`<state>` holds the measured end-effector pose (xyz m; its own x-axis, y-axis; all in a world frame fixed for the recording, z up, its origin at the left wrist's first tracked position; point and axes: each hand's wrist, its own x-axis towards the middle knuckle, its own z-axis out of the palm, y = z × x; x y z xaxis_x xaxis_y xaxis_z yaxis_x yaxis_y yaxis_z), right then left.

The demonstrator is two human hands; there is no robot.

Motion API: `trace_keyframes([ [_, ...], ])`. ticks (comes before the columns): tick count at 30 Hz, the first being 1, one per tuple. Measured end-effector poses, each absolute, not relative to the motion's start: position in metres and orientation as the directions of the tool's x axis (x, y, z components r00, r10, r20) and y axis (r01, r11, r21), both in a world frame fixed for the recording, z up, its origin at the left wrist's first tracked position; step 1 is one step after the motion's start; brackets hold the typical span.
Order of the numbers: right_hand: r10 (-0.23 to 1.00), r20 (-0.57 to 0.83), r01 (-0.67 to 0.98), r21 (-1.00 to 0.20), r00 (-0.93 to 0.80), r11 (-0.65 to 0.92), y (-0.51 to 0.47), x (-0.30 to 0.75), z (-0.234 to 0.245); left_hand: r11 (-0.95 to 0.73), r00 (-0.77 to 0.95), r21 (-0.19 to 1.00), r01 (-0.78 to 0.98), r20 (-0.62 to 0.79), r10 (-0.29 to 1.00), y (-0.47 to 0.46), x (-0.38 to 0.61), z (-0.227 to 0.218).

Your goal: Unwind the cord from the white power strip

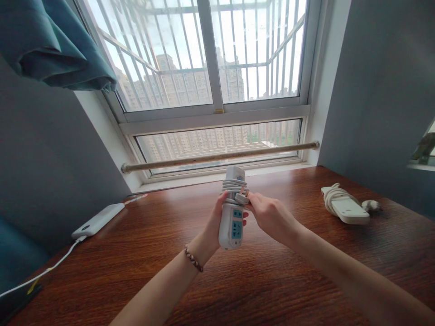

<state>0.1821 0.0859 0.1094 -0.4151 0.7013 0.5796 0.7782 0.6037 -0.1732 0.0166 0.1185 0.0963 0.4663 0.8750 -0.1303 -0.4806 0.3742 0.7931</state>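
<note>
Power strip [231, 233], white with blue-green sockets, is held up over the worktop [163, 240], in front of the window [217, 59]. Cord [234, 185] is wound around its upper part. Left hand [213, 226] grips the strip's body; right hand [270, 209] grasps the plug [241, 198] beside the windings. Worktop also bears a white cord-wrapped block [350, 210] at right and a white cabled device [98, 220] at left.
</note>
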Motion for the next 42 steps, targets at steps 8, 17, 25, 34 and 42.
trace_keyframes([
  [8,0.479,0.753,0.604,-0.137,-0.451,0.785,0.088,0.191,0.108,0.332,0.510,0.756,-0.564,0.003,0.860,0.111,0.010,0.111],
  [17,0.318,0.700,0.632,0.245,-0.640,0.735,0.130,0.226,0.090,0.286,0.711,0.852,-0.438,0.133,0.691,0.124,-0.006,0.100],
  [25,0.078,0.810,0.630,0.386,-0.581,0.674,0.139,0.252,0.093,0.176,0.802,0.949,-0.263,0.114,0.586,0.120,0.000,0.102],
  [34,0.515,0.853,0.358,-0.456,-0.085,0.815,0.133,0.232,0.084,0.157,0.634,0.922,-0.353,0.112,0.765,0.112,0.010,0.103],
  [42,0.573,0.808,0.339,-0.506,-0.137,0.794,0.126,0.196,0.071,0.226,0.516,0.881,-0.415,0.023,0.856,0.122,0.006,0.088],
])
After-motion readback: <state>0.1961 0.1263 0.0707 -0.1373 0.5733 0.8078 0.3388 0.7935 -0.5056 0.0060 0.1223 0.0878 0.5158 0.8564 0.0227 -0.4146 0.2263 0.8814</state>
